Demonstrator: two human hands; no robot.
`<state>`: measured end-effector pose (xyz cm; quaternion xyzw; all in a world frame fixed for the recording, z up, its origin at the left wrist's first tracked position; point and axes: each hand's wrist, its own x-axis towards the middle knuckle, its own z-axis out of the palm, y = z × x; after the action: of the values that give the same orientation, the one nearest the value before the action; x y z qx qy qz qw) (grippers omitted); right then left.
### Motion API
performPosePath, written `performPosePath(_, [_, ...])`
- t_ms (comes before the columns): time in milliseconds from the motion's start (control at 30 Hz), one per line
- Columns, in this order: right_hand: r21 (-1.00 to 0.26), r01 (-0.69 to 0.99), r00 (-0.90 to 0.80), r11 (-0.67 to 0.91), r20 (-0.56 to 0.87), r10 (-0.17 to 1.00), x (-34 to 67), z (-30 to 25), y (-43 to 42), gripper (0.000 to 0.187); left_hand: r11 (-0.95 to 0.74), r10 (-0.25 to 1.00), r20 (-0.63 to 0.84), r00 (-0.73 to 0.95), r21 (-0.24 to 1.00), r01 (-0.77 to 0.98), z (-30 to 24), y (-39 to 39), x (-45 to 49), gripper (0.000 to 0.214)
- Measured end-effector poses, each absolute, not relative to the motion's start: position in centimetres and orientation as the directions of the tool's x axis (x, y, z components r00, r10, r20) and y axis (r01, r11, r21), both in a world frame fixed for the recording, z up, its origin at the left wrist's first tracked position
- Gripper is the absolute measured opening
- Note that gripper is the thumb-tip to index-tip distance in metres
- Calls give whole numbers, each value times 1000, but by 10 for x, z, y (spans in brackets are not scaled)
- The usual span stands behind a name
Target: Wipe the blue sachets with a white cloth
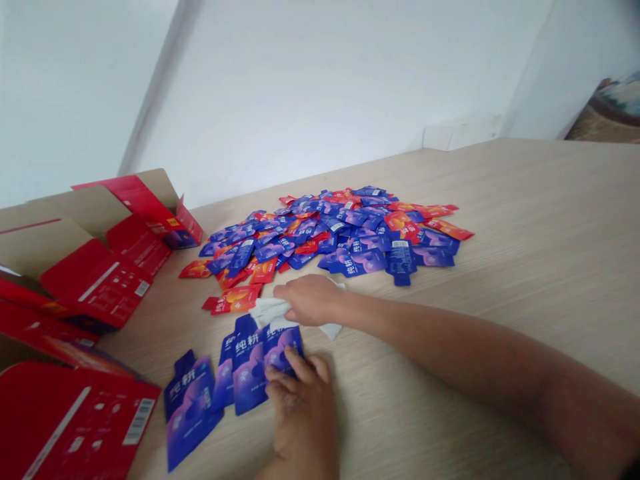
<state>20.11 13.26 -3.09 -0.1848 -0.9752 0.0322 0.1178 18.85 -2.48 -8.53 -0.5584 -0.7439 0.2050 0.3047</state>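
Note:
My right hand (313,300) is closed on a white cloth (270,312), pressing it over the upper end of a blue-purple pouch (280,348). My left hand (305,393) rests its bent fingers on the lower part of that same pouch, holding it against the table. Just left of it, a second blue pouch (249,373) overlaps another one (225,380). Further left, a separate blue pouch (190,407) lies flat beside the red boxes. Beyond my right hand, a red-orange pouch (235,300) lies near the cloth.
A large heap of blue and red pouches (320,233) spreads over the wooden table (525,267) toward the white wall (325,87). Along the left stand open red cardboard boxes (100,287), their flaps folded out. A white box-like fitting (463,132) sits at the wall's base.

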Motion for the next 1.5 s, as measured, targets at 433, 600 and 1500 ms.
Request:
performPosePath(433, [-89, 139, -981, 986, 125, 150, 195, -42, 120, 32, 267, 959, 266, -101, -719, 642, -84, -26, 187, 30])
performPosePath(600, [-77, 268, -950, 960, 146, 277, 200, -37, 136, 30, 279, 956, 268, -117, -713, 643, -89, -26, 184, 30])
performPosePath(1500, [-132, 276, -923, 952, 240, 301, 199, -27, 121, 37, 303, 948, 289, -131, -701, 646, -89, -26, 186, 33])
